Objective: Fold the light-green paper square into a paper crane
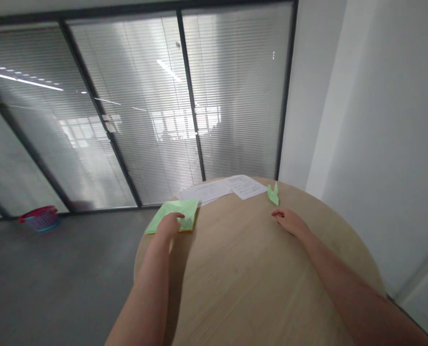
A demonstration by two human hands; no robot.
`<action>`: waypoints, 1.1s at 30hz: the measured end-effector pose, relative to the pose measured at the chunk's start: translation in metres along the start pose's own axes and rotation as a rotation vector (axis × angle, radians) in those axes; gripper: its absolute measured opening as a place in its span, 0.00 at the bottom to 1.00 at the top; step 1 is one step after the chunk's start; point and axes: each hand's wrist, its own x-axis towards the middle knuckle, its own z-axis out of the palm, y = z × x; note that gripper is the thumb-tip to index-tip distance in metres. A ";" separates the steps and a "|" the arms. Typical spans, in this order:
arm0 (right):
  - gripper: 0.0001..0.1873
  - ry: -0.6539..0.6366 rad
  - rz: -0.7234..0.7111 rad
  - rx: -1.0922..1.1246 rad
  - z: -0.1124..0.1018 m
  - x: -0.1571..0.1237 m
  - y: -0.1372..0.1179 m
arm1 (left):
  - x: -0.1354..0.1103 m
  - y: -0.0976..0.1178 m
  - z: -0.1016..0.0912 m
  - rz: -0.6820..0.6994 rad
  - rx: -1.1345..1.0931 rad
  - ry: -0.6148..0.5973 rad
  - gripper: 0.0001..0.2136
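On the left side of the round table, my left hand (pixel 169 225) rests over a stack of light green square paper (pixel 185 207), with a finger extended and a gap beside the thumb. A yellow edge shows beneath the green sheet. My right hand (pixel 290 220) lies on the right part of the table, its fingers curled in loosely and nothing visible in them. Just beyond it stands a small folded green paper figure (pixel 273 194) with two upright points, apart from the fingers.
White sheets (pixel 208 191) lie along the far edge of the wooden table (pixel 231 269), one printed sheet (pixel 246 186) overlapping them. Glass panels with blinds (pixel 235 105) rise behind, and a white wall (pixel 379 144) stands on the right. A red and blue basket (pixel 41 219) sits on the floor.
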 end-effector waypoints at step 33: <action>0.15 0.015 -0.013 0.004 -0.001 -0.002 -0.008 | -0.086 0.140 -0.013 0.567 0.038 0.174 0.18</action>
